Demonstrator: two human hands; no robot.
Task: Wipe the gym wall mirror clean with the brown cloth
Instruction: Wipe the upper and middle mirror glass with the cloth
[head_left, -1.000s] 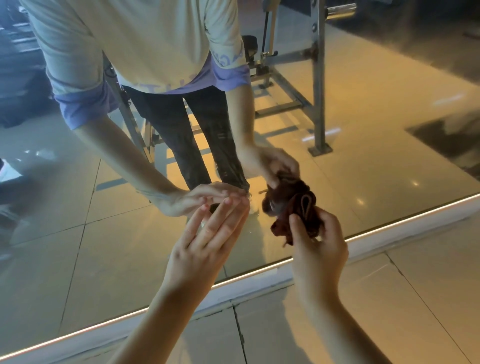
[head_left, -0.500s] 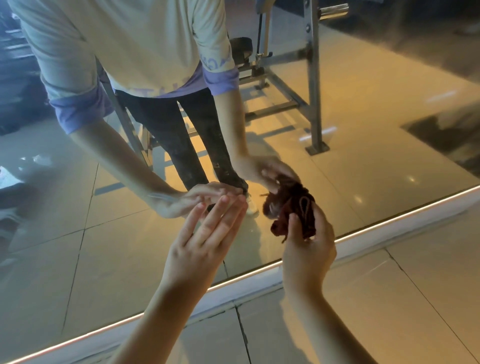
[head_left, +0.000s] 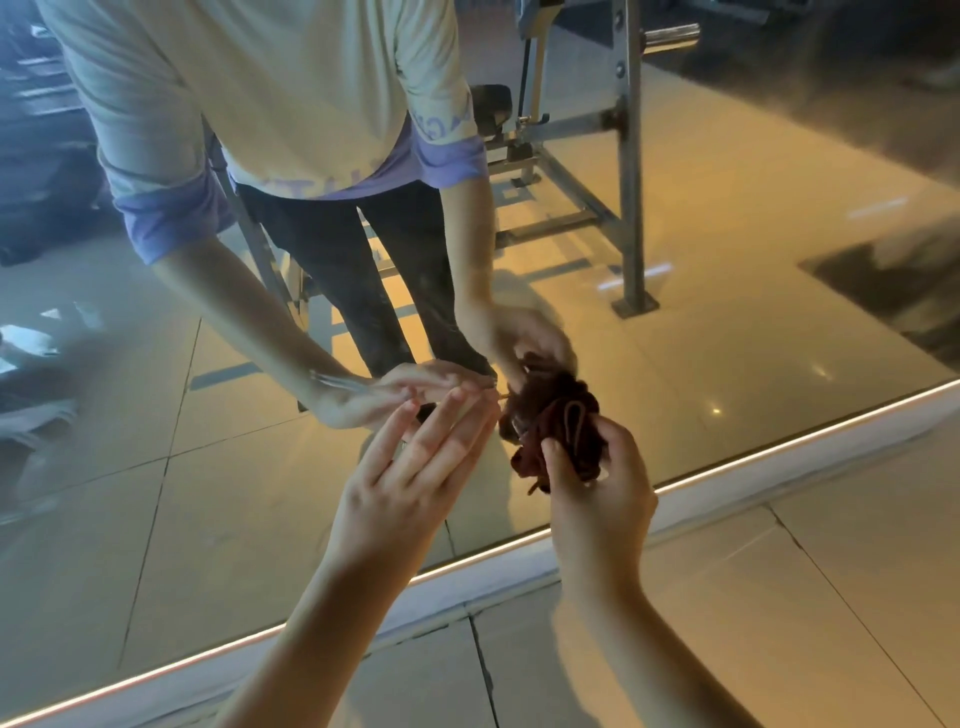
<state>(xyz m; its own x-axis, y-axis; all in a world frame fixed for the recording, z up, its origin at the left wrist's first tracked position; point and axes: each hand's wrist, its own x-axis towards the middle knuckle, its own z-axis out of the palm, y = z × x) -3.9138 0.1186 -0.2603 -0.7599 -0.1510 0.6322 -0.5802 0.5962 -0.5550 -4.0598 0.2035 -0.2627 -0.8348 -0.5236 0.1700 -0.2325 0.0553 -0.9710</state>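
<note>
The wall mirror (head_left: 727, 332) fills most of the view and reaches down to a lit strip at the floor. My right hand (head_left: 597, 493) grips the bunched brown cloth (head_left: 558, 428) and holds it against the low part of the glass. My left hand (head_left: 415, 467) is flat, its straight fingertips touching the mirror just left of the cloth. The reflection of both hands and the cloth meets them at the glass.
A white baseboard (head_left: 519, 571) runs along the mirror's bottom edge above the tiled floor (head_left: 779, 623). The mirror reflects my body, a metal weight rack (head_left: 628, 208) and a dark mat (head_left: 893, 280).
My right hand has shifted slightly with the cloth on the glass, its reflection blurred. The left hand stays pressed on the mirror in nearly the same spot.
</note>
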